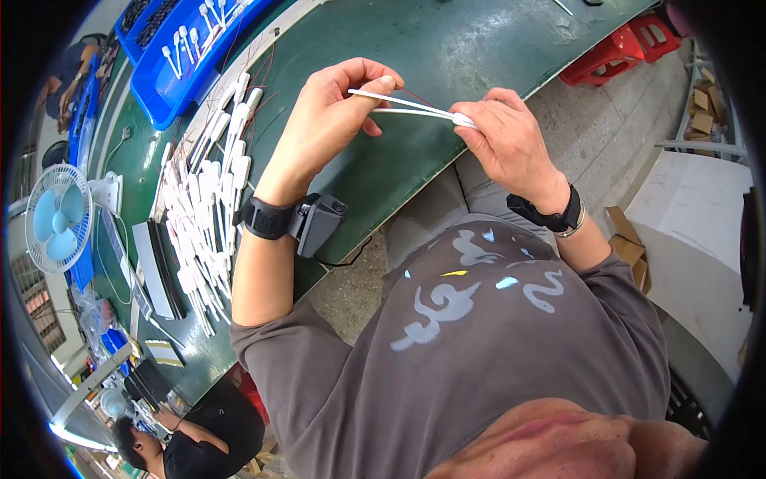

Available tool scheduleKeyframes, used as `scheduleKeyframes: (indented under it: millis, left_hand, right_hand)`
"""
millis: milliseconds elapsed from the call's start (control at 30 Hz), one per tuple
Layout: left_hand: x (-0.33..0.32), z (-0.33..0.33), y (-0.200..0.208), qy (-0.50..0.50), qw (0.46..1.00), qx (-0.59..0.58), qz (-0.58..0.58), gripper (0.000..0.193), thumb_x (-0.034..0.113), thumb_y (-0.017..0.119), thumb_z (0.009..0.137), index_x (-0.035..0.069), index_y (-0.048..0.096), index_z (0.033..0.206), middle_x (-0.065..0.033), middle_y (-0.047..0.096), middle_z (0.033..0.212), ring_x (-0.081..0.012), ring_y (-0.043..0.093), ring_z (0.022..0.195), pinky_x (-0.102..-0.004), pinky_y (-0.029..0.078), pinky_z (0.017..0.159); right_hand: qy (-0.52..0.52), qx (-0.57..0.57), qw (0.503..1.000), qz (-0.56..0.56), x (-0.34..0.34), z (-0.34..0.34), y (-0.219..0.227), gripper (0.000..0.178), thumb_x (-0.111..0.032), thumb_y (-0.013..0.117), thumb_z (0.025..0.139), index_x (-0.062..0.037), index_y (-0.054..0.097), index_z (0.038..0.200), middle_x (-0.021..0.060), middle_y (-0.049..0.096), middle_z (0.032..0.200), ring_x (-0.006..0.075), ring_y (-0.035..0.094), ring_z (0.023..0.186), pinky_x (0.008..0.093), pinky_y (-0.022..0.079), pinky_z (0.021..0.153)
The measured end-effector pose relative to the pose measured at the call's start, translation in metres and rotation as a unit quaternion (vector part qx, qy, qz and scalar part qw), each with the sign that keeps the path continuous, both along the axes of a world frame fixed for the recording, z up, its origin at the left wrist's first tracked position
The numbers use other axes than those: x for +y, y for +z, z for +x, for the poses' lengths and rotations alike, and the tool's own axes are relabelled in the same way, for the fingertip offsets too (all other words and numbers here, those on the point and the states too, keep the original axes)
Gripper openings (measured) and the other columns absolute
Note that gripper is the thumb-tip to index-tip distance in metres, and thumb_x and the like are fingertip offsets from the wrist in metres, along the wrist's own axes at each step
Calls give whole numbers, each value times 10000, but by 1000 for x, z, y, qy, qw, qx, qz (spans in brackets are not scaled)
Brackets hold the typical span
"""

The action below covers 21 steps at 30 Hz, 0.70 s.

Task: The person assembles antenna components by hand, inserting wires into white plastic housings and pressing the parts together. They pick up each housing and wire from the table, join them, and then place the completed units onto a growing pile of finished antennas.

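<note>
Over the green table's edge, my right hand (503, 136) is closed on the wider ends of two slim white plastic sticks (415, 106). Their thin ends point left, spread slightly apart, and reach my left hand (343, 104). That hand is closed in a pinch, thumb against forefinger, at a fine dark red wire (419, 97) running toward the sticks' held ends. One stick tip lies across the left thumb. My right fingers hide the held ends. Left of my left forearm lies a heap of similar white sticks (209, 211), several with thin red wires.
A blue tray (163, 112) with white pieces stands at the far left on the green table (335, 184). Beyond the heap are a fan (60, 209) and a grey channel-shaped piece (157, 271). Red stools (610, 56) stand at far right. Another person (199, 443) sits at lower left.
</note>
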<state>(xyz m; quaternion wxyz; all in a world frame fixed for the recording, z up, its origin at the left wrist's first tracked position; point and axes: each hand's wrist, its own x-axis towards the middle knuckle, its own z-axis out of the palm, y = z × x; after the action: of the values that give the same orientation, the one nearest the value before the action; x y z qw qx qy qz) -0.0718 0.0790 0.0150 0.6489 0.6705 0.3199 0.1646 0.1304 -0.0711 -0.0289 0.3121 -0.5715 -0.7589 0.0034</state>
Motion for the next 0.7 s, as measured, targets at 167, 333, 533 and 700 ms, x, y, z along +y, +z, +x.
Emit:
scheduleKeyframes:
  millis: [167, 333, 533, 700]
  left_hand:
    - [6, -5, 4, 25, 997, 26, 65, 244, 247, 647, 944, 17, 683, 1015, -14, 663, 888, -83, 617, 796, -226, 499, 623]
    - [-1, -5, 10, 86, 995, -20, 46, 265, 285, 683, 927, 22, 694, 949, 0, 646, 807, -69, 600, 736, -225, 488, 591]
    - [-5, 3, -1, 107, 992, -71, -15, 319, 351, 650, 954, 32, 667, 941, -35, 670, 879, -106, 647, 827, -226, 500, 593]
    - [-3, 3, 0, 114, 990, -65, -42, 356, 380, 628, 966, 30, 646, 901, -63, 669, 852, -120, 655, 751, -231, 491, 547]
  right_hand:
    - [-29, -20, 999, 26, 0, -1, 1, 188, -129, 586, 951, -17, 625, 1097, 70, 667, 904, 237, 603, 729, 421, 432, 944]
    - [-45, -20, 997, 56, 3, -3, 3, 191, -131, 576, 957, -17, 630, 1101, 68, 660, 878, 228, 596, 716, 418, 421, 971]
    - [-54, -5, 997, 47, 3, -2, 1, 194, -112, 578, 951, -19, 637, 1111, 67, 647, 835, 222, 589, 698, 420, 423, 971]
    - [-44, 31, 998, 21, 4, -4, 3, 202, -85, 581, 942, -15, 637, 1123, 71, 635, 806, 223, 584, 684, 418, 431, 965]
